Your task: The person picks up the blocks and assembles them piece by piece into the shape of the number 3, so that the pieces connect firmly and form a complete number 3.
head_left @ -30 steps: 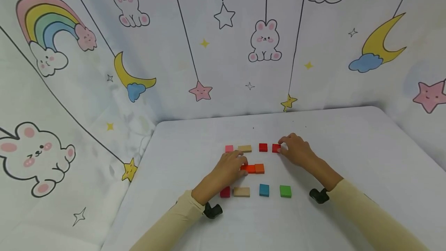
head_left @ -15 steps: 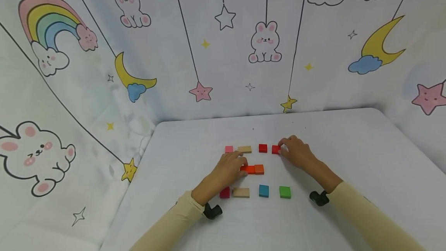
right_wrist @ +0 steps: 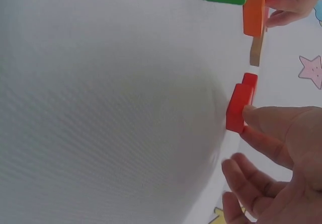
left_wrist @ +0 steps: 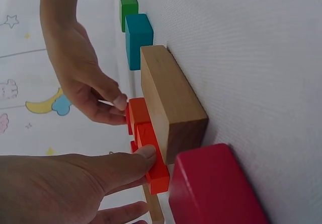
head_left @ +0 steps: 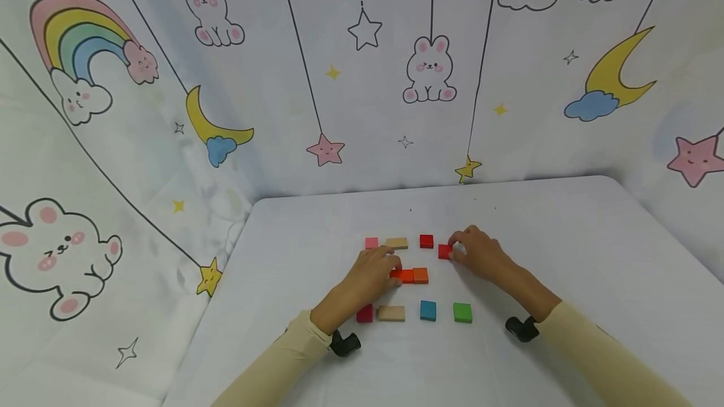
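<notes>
My right hand [head_left: 479,255] pinches a red block [head_left: 444,252] between thumb and finger, just right of and nearer than another red block [head_left: 427,241] in the back row. In the right wrist view, its thumb lies along the side of that held block [right_wrist: 238,107]. My left hand [head_left: 367,274] grips an orange-red block [head_left: 405,276] in the middle row; the left wrist view has the thumb on its near face. Against that block's right end sits an orange block [head_left: 420,276]. Part of the orange-red block is hidden behind the left fingers.
A pink block [head_left: 371,242] and a plain wooden block [head_left: 397,243] lie in the back row. Along the front row are a crimson block [head_left: 364,313], a second wooden block [head_left: 391,313], a blue block [head_left: 428,311] and a green block [head_left: 462,313], all on the white table [head_left: 543,225].
My right hand has brought the red block nearer to me and slightly left, out of line with the back row. My left hand stays on the orange-red block.
</notes>
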Available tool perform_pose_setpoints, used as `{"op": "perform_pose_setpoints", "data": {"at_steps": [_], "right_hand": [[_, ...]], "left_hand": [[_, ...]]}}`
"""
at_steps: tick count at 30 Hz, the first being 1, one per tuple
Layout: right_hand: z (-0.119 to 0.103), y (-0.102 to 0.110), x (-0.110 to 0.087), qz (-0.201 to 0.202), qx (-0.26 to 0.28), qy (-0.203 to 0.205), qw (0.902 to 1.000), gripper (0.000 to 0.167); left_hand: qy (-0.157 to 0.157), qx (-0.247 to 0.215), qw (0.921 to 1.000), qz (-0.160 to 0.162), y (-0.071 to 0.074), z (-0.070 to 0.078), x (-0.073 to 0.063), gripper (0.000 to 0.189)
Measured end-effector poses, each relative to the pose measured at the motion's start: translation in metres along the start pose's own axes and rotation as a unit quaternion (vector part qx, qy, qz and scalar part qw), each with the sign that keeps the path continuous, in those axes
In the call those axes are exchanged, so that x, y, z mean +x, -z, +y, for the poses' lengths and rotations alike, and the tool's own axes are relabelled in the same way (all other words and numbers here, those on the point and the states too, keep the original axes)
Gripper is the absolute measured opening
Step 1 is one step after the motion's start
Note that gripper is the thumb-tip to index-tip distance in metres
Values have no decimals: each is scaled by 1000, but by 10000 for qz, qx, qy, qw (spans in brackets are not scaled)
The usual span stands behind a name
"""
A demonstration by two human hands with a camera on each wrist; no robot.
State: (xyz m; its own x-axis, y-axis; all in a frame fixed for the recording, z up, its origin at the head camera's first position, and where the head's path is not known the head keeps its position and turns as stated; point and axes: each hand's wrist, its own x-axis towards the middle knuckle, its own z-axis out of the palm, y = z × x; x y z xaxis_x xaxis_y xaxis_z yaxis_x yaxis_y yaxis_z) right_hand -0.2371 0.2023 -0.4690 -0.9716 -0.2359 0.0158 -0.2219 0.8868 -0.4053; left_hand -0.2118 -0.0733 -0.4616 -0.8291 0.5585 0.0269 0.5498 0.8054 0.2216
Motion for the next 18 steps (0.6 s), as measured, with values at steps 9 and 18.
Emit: {"op": "perform_pose_setpoints", "data": {"at_steps": [9,18], "right_hand": [[-13,-7,0,-213,118,155,9996,24],[-25,-10,-3,-289,99,253,9992,27]], "left_hand": [[48,-6,10000,-6,0,-1,-1,28],[31,36,10000,-22,0,-1,0,29]]}}
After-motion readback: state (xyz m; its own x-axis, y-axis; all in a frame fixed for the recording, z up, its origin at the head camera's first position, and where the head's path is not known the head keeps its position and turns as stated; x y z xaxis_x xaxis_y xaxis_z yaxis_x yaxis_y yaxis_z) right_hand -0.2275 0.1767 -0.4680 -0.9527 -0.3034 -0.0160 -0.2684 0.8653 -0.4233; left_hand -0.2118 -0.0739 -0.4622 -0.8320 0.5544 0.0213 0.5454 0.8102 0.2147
